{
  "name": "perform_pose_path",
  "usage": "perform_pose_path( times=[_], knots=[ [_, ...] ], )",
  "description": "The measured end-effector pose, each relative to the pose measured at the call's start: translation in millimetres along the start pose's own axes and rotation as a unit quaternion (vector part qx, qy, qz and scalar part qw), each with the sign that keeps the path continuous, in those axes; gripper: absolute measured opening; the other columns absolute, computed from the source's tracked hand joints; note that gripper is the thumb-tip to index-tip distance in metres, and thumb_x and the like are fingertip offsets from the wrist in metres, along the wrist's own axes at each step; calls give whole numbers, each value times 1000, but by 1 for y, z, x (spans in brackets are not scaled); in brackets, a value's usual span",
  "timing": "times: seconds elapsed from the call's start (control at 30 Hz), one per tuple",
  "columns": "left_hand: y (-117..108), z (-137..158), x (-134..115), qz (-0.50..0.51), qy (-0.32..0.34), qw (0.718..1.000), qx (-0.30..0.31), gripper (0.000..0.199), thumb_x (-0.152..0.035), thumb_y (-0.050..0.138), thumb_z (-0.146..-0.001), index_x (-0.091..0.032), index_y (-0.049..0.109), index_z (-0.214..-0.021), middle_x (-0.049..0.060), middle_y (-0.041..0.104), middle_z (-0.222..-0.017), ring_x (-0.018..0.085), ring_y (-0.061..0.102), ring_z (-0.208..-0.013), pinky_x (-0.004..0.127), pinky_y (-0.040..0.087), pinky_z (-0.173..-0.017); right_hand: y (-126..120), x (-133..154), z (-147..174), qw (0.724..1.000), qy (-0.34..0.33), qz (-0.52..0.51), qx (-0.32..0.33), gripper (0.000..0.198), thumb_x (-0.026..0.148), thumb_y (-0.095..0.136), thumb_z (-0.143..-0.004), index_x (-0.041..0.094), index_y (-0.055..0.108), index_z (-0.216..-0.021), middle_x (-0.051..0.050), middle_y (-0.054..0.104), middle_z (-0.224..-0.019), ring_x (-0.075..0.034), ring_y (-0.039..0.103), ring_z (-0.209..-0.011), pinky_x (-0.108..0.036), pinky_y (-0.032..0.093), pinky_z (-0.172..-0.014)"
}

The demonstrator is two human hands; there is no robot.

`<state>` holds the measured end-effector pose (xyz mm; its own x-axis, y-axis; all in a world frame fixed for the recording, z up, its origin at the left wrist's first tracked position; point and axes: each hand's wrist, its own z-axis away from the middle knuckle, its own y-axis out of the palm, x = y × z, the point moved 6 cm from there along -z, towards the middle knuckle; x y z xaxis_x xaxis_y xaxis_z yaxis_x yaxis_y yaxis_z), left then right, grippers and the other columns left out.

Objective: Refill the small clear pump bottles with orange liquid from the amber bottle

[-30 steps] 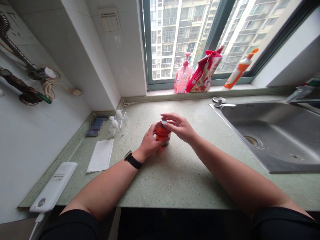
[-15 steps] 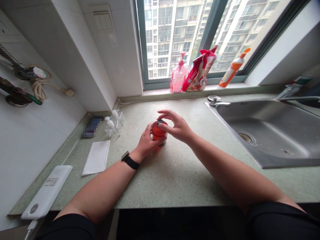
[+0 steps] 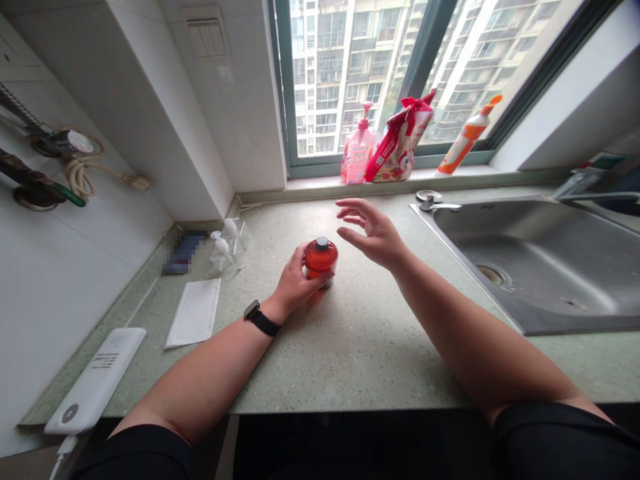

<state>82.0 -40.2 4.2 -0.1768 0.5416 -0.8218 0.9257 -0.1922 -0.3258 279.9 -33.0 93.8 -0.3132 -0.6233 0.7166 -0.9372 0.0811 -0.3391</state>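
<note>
An orange-red bottle [image 3: 320, 259] with a dark cap [image 3: 322, 244] stands upright on the speckled green counter [image 3: 360, 347]. My left hand [image 3: 299, 280], a black watch on its wrist, is wrapped round the bottle's left side and front. Up and to the right of the cap, my right hand [image 3: 373, 233] hovers in the air, fingers apart, touching nothing. Left of the bottle stand two clear empty-looking bottles with white pump tops [image 3: 223, 248]. A folded white paper or cloth [image 3: 193, 313] lies in front of them.
A white power bank [image 3: 97, 380] with a cable lies at the counter's left front. On the right is a steel sink [image 3: 520, 320]. Along the windowsill stand a pink pump bottle [image 3: 358, 155], a red-and-white bag [image 3: 400, 147] and an orange-and-white bottle [image 3: 464, 141].
My right hand has come off the bottle's cap and moved up and right, its fingers spreading. The cap shows fully now. My left hand stays round the bottle.
</note>
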Motion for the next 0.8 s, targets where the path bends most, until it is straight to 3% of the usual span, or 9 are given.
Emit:
perform_pose_path(
  times=[0.13, 0.37, 0.6, 0.8],
  knots=[
    [0, 0, -1, -4, -6, 1000, -1, 71, -48, 87, -88, -25, 53, -146, 14, 69, -137, 32, 68, -126, 53, 53, -111, 11, 12, 3, 998, -10, 57, 26, 43, 43, 74, -95, 31, 66, -136, -2, 78, -104, -24, 75, -104, -50, 57, -109],
    [1, 0, -5, 5, -1, 1000, 5, 66, -45, 86, -90, -26, 53, -144, 14, 68, -142, 31, 68, -126, 53, 53, -111, 39, 30, 13, 993, -39, 66, 92, 47, 32, 75, -94, 29, 65, -140, -6, 81, -122, -25, 76, -115, -45, 57, -106],
    [0, 0, -2, 1, -2, 1000, -1, 70, -48, 87, -89, -26, 53, -146, 15, 67, -141, 33, 66, -129, 54, 51, -113, 20, 22, 5, 992, -58, 107, 40, 45, 31, 75, -92, 28, 67, -137, -7, 80, -123, -28, 75, -116, -49, 56, -106],
    [0, -1, -3, 3, 6, 1000, -2, 70, -46, 87, -89, -26, 53, -146, 14, 67, -141, 33, 66, -128, 53, 51, -113, 7, 22, 1, 991, -55, 119, 40, 42, 29, 72, -93, 28, 67, -135, -4, 80, -110, -24, 76, -105, -45, 57, -102]
  ],
)
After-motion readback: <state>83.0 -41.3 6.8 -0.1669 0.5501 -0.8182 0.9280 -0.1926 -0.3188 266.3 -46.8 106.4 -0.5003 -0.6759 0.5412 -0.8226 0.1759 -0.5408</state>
